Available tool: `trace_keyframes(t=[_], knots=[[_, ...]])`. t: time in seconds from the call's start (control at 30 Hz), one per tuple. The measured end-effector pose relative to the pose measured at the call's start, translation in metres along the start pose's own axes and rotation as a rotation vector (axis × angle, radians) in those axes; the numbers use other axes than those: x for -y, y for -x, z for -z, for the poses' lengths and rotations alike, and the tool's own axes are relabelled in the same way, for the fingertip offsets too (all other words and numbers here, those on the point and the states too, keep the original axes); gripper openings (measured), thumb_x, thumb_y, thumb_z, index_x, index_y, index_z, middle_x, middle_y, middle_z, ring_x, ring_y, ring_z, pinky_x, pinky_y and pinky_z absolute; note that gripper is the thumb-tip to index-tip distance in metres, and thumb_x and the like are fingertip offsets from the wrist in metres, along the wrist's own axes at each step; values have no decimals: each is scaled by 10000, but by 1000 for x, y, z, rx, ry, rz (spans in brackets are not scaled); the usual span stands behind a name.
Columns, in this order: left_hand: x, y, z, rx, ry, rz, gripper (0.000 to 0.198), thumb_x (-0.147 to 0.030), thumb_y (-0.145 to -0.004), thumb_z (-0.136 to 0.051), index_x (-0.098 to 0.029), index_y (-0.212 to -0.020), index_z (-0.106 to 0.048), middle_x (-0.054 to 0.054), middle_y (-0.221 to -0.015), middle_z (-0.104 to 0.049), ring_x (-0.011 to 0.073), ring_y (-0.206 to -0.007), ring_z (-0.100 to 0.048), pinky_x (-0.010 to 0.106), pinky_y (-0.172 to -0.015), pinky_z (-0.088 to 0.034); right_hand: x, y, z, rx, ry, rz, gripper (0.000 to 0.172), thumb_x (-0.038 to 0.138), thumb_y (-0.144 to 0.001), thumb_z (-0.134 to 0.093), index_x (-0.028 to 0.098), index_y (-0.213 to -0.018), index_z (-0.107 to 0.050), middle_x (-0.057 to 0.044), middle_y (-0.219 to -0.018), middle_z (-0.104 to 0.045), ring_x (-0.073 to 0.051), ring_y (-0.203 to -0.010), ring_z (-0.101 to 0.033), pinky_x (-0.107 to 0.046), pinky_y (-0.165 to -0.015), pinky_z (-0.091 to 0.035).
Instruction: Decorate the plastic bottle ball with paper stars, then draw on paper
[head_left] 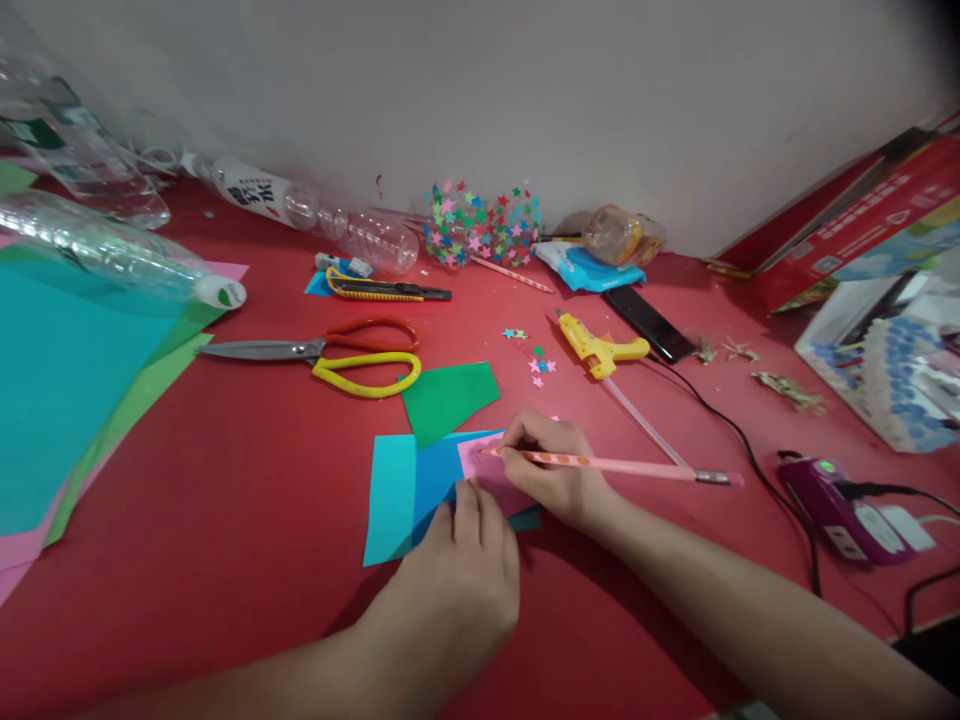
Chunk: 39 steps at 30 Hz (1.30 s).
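My right hand [551, 465] is closed around a pink pencil [622, 464] with a pink eraser end. The pencil's tip touches a small piece of pink paper [517, 496], where faint marks show. My left hand [469, 570] rests with its fingertips on the lower left of the pink paper, fingers loosely bent. Beneath lie a blue paper [435, 485] and a light blue paper [390, 500]. Just beyond them is a green paper piece [451, 397]. Scissors [315, 352] with red and yellow handles lie open to the left.
A yellow glue gun [600, 345], a black phone [649, 322] and a purple power adapter [847, 510] with cords are on the right. A utility knife [390, 289] and star-covered ball shapes [480, 225] lie behind. Plastic bottles [105, 250] and large coloured sheets [67, 370] fill the left.
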<state>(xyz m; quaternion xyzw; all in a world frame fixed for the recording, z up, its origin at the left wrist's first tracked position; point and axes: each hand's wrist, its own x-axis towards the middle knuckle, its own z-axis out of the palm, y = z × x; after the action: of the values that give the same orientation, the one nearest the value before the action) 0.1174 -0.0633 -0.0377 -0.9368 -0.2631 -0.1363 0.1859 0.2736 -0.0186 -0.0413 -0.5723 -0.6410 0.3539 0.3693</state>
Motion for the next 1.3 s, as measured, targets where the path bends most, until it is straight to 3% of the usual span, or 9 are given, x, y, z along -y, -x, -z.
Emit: trace_keyframes(t=[0.4,0.83,1.3], knots=[[0,0,-1,-1,-7,-1,323,-65,-703,-448,-9,-905,-694,235,-900,-720,314,-841,-698,354,-635,-579,0,-1,2,-12,53,-1,89,166,-659,-490,202,-583,-461,46,-510,-506,-85,-475,-445,-185,-449,-327],[0,-2,-1,-4,8,18,329,-56,-703,-441,8,-903,-694,257,-906,-713,336,-844,-695,360,-620,-578,-15,5,-3,73,118,132,99,132,-687,-545,205,-632,-507,64,-532,-548,-73,-491,-471,-175,-476,-343],[0,-1,-1,13,-1,11,336,-62,-715,-447,6,-934,-691,254,-918,-711,335,-854,-690,372,-649,-580,-9,4,3,144,-11,76,93,143,-764,-563,196,-690,-544,41,-611,-580,-81,-558,-519,-176,-514,-387]])
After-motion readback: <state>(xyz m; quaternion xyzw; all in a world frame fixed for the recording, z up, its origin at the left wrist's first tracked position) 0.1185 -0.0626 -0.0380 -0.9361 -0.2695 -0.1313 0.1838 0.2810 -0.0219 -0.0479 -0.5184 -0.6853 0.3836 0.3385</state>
